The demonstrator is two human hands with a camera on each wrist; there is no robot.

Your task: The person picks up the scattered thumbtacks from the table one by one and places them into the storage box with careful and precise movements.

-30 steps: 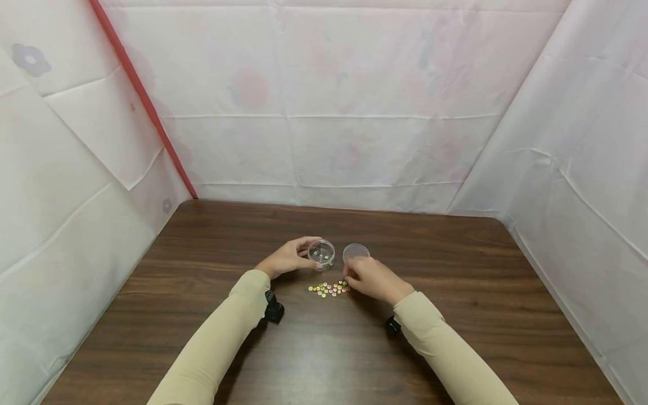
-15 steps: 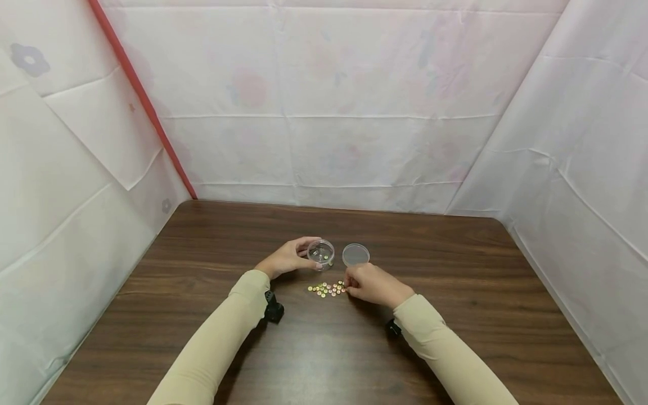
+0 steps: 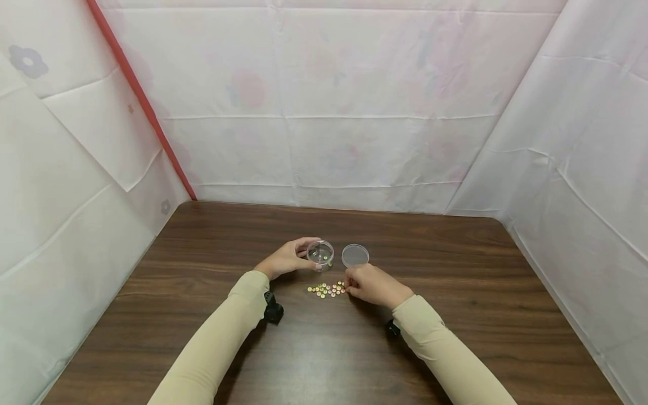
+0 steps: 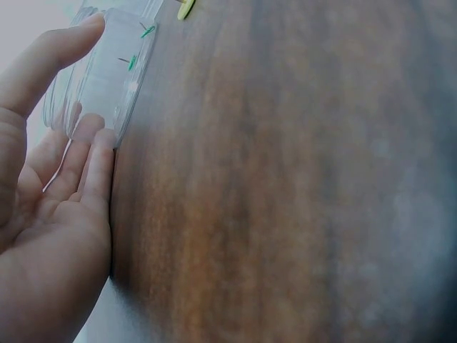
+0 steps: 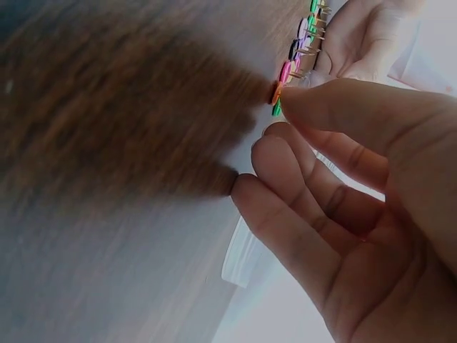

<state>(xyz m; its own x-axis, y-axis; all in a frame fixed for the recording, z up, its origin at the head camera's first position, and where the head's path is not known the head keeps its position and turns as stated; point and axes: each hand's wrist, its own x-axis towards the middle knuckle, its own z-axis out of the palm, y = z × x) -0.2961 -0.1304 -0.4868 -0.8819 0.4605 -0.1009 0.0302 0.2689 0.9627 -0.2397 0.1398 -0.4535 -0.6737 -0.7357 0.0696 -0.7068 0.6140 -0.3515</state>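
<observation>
My left hand (image 3: 284, 260) holds a clear round plastic jar (image 3: 315, 266), thumb on the near side and fingers round the far side. Inside it, the left wrist view shows two green thumbtacks (image 4: 132, 63). Several flat-headed thumbtacks (image 3: 322, 296) in mixed colours lie loose just in front of the jar. At the right end of this pile is my right hand (image 3: 377, 285), thumb and index finger together at a green thumbtack (image 5: 277, 111); the index fingertip is hidden behind the thumb. An orange thumbtack (image 5: 273, 93) lies right by the thumb tip.
A clear round lid (image 3: 355, 255) lies on the table just beyond my right hand. The brown wooden table (image 3: 455, 315) meets white patterned sheets (image 3: 324, 152) at its back and sides.
My right hand has come down slightly to the right end of the pile, and its fingers cover the thumbtack there. The left hand and jar have stayed in place.
</observation>
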